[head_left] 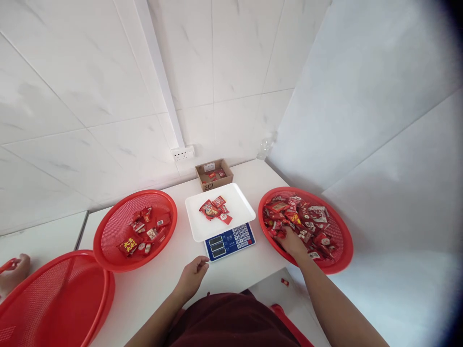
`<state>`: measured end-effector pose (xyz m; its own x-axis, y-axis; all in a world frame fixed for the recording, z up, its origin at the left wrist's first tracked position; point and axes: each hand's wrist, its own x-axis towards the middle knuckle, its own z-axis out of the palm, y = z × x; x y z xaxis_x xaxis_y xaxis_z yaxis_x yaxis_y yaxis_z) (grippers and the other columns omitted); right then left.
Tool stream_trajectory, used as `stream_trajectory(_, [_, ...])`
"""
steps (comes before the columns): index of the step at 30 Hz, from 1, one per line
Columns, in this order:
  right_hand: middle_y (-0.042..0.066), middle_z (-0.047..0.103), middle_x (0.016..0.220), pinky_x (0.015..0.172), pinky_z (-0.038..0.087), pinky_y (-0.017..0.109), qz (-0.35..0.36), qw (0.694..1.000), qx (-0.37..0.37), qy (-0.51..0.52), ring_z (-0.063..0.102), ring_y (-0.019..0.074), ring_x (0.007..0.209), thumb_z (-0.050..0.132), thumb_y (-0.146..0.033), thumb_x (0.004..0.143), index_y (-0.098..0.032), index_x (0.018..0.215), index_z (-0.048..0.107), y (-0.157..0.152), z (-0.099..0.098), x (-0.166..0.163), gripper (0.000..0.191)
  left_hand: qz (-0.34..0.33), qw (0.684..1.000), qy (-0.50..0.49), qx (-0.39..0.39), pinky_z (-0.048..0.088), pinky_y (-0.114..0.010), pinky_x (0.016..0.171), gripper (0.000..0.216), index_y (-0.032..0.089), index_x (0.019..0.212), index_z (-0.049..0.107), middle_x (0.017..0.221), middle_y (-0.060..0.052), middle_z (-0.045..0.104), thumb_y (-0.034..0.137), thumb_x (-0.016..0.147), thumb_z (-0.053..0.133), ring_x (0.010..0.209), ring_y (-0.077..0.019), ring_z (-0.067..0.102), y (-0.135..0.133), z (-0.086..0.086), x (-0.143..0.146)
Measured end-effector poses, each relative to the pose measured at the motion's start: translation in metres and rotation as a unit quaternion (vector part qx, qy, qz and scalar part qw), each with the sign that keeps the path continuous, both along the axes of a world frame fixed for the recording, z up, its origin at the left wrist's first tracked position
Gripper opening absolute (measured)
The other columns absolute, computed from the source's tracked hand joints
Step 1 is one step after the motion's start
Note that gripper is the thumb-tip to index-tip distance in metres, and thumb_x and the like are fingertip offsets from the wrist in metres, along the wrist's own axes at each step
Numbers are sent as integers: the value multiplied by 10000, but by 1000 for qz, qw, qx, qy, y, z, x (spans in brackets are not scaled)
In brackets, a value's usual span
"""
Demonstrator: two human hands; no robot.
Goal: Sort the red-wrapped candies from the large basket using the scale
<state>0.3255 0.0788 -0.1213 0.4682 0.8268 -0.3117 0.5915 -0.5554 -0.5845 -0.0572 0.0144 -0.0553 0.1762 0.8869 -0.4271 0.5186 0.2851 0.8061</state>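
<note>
My right hand (292, 242) reaches into the red basket (343, 229) on the right, its fingers buried among several red snack packets (300, 217). Whether it grips one is hidden. My left hand (194, 276) rests on the white table just in front of the blue scale (230, 240), fingers loosely curled with nothing visible in them. The scale's white tray (197, 226) carries a few red packets (214, 209). A second red basket (108, 231) at the left holds several packets (144, 231).
A large empty red basket (54, 299) overlaps the table's near left corner. A small open cardboard box (213, 176) stands at the back by a wall socket (183, 153). Another person's foot (14, 272) shows at the far left. A small red piece (284, 282) lies below the table edge.
</note>
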Motion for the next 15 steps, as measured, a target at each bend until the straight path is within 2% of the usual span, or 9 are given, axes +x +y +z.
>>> stream_trajectory(3, [104, 681, 859, 738, 413, 324, -9, 1000, -8, -1, 618, 259, 856, 670, -303, 588, -183, 835, 645, -1, 0, 2, 276, -10, 1000, 6, -1, 423, -275, 747, 341, 196, 1002, 563, 833, -22, 623, 419, 784, 425, 807, -169, 571, -2, -2, -1])
stream_trajectory(6, [66, 674, 724, 695, 420, 325, -30, 999, 12, 4, 616, 249, 764, 634, -325, 607, -196, 737, 642, -5, 6, 9, 183, -11, 1000, 10, -4, 420, -278, 756, 333, 197, 997, 565, 855, -26, 626, 411, 781, 428, 810, -171, 572, -3, -3, -4])
stream_trajectory(11, [66, 670, 730, 657, 427, 321, -104, 990, 93, 25, 590, 227, 721, 537, -466, 657, -172, 757, 644, -14, 26, 25, 328, -17, 1000, 9, -13, 417, -288, 748, 328, 192, 1000, 560, 858, -34, 623, 397, 783, 425, 804, -178, 570, -2, -1, -5])
stream_trajectory(15, [74, 667, 703, 605, 429, 314, -167, 973, 150, 50, 574, 209, 662, 566, -488, 617, -148, 768, 653, -17, 37, 31, 381, -24, 1000, 2, -11, 413, -289, 736, 324, 193, 999, 559, 841, -30, 613, 397, 782, 432, 795, -179, 562, 2, 1, -2])
